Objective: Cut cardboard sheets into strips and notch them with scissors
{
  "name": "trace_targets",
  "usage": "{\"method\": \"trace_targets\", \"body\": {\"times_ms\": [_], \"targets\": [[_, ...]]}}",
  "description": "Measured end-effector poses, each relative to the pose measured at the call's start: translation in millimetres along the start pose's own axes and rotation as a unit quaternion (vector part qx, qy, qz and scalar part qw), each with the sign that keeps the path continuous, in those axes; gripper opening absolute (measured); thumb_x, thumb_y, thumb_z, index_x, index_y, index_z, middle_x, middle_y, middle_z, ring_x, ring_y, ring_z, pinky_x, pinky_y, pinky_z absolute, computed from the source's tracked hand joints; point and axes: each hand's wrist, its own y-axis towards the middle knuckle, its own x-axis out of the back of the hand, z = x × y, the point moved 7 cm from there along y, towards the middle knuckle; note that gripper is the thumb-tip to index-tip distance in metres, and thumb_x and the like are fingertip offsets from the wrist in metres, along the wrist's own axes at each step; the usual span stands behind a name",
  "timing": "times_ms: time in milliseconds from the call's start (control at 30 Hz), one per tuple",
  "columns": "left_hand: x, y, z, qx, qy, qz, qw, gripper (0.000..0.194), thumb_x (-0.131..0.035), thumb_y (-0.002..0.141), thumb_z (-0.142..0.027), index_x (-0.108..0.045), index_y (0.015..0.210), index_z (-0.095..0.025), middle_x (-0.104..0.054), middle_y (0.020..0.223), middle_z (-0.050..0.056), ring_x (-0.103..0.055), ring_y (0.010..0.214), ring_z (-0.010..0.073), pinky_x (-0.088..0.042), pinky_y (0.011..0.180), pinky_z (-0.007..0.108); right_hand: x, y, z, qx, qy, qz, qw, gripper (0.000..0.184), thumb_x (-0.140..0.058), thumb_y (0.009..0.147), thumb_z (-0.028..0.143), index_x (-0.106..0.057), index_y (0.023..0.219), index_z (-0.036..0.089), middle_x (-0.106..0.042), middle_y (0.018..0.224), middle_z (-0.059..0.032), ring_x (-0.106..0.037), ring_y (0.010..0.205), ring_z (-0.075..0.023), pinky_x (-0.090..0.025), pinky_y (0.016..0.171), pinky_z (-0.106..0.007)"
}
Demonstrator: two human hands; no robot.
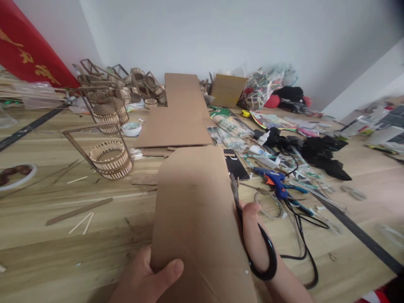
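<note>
A piece of brown cardboard (195, 206) with a rounded far left corner is held up in front of me. My left hand (150, 273) grips its near left edge, thumb on top and fingers hidden underneath. Along the right edge, my right hand (255, 240) holds black-handled scissors (270, 256), with the thumb through one handle loop. The blades point away from me beside the cardboard edge. Whether they are cutting into it I cannot tell. Beyond lies more flat cardboard (176, 126).
A small slatted wooden basket (111, 160) with a tall handle stands left, with several more behind. A white bowl (131, 128) and loose sticks (78, 211) lie nearby. On the right are a blue glue gun (274, 182), its cable, pliers (298, 206), a dark phone-like slab (237, 166) and black plastic (325, 153).
</note>
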Motion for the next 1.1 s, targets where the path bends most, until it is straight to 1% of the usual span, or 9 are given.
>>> {"method": "trace_targets", "body": {"times_ms": [167, 267, 433, 533, 733, 833, 900, 1000, 1100], "targets": [[-1.4, 1.7, -0.4, -0.011, -0.002, 0.021, 1.0, 0.073, -0.084, 0.058, -0.071, -0.073, 0.106, -0.017, -0.08, 0.108, 0.014, -0.074, 0.103, 0.0385, -0.058, 0.093, 0.05, -0.9, 3.5, -4.9, -0.013, -0.017, 0.002, 1.0, 0.097, -0.017, 0.086, 0.088, -0.079, 0.112, 0.019, -0.077, 0.112, -0.0152, -0.07, 0.107, -0.0341, -0.056, 0.094, -0.045], [2.2, 2.8, 0.7, -0.012, 0.015, 0.007, 1.0, 0.072, -0.083, 0.06, -0.07, -0.073, 0.108, -0.016, -0.08, 0.107, 0.015, -0.073, 0.105, 0.0399, -0.058, 0.092, 0.051, -2.6, 5.4, -4.5, -0.003, -0.014, 0.005, 1.0, 0.094, -0.012, 0.09, 0.084, -0.079, 0.112, 0.022, -0.077, 0.115, -0.0129, -0.069, 0.111, -0.0316, -0.054, 0.097, -0.042], [5.4, 4.5, 1.8, -0.02, 0.039, -0.004, 0.999, 0.066, -0.083, 0.063, -0.064, -0.073, 0.109, -0.018, -0.08, 0.107, 0.014, -0.072, 0.108, 0.0393, -0.057, 0.095, 0.051, -1.9, 5.7, -2.5, -0.004, -0.025, -0.01, 1.0, 0.087, -0.023, 0.089, 0.084, -0.081, 0.099, 0.021, -0.079, 0.097, -0.0119, -0.072, 0.098, -0.0324, -0.058, 0.086, -0.04], [4.7, 4.7, 3.0, -0.016, 0.026, -0.004, 1.0, 0.065, -0.082, 0.063, -0.064, -0.073, 0.108, -0.017, -0.079, 0.109, 0.014, -0.072, 0.107, 0.0389, -0.058, 0.093, 0.05, -2.2, 5.8, 1.9, 0.003, -0.027, -0.02, 0.999, 0.084, -0.029, 0.087, 0.085, -0.081, 0.094, 0.019, -0.08, 0.093, -0.0121, -0.073, 0.093, -0.0324, -0.059, 0.083, -0.04], [5.1, 5.2, 3.5, -0.013, 0.024, -0.011, 1.0, 0.068, -0.083, 0.062, -0.065, -0.072, 0.109, -0.017, -0.079, 0.109, 0.015, -0.073, 0.105, 0.039, -0.06, 0.089, 0.048, -9.7, 7.5, 4.6, 0.006, 0.012, 0.016, 1.0, 0.083, -0.031, 0.088, 0.083, -0.081, 0.093, 0.018, -0.08, 0.088, -0.0105, -0.074, 0.085, -0.0302, -0.06, 0.076, -0.037], [4.7, 5.4, 2.0, -0.021, 0.017, -0.009, 1.0, 0.069, -0.083, 0.061, -0.066, -0.072, 0.107, -0.017, -0.08, 0.107, 0.015, -0.074, 0.101, 0.0385, -0.059, 0.09, 0.048, -7.2, 8.5, 3.4, -0.002, -0.006, 0.008, 1.0, 0.083, -0.032, 0.086, 0.086, -0.08, 0.087, 0.018, -0.079, 0.082, -0.0109, -0.073, 0.082, -0.031, -0.06, 0.074, -0.039], [2.6, 5.1, 1.5, -0.021, 0.011, 0.002, 1.0, 0.069, -0.083, 0.06, -0.067, -0.072, 0.106, -0.017, -0.08, 0.108, 0.014, -0.075, 0.1, 0.0379, -0.059, 0.091, 0.048, -4.9, 10.6, 2.6, -0.006, -0.015, 0.001, 1.0, 0.085, -0.03, 0.084, 0.088, -0.08, 0.086, 0.019, -0.078, 0.083, -0.0118, -0.073, 0.085, -0.0321, -0.06, 0.079, -0.041], [-0.1, 4.6, 1.6, -0.017, 0.015, 0.012, 1.0, 0.07, -0.083, 0.06, -0.069, -0.073, 0.106, -0.017, -0.08, 0.108, 0.014, -0.074, 0.101, 0.0381, -0.059, 0.091, 0.048, -1.2, 16.2, 1.4, -0.01, -0.023, -0.017, 1.0, 0.084, -0.025, 0.088, 0.083, -0.08, 0.096, 0.021, -0.079, 0.1, -0.0118, -0.071, 0.102, -0.0315, -0.056, 0.095, -0.042], [1.1, 4.3, 0.0, -0.028, 0.03, -0.002, 0.999, 0.068, -0.082, 0.061, -0.068, -0.073, 0.105, -0.017, -0.08, 0.106, 0.014, -0.072, 0.107, 0.0391, -0.059, 0.091, 0.047, 0.3, 21.5, -0.3, -0.018, -0.039, -0.03, 0.999, 0.079, -0.028, 0.09, 0.08, -0.08, 0.096, 0.021, -0.079, 0.1, -0.011, -0.072, 0.102, -0.0307, -0.056, 0.094, -0.04]]}}
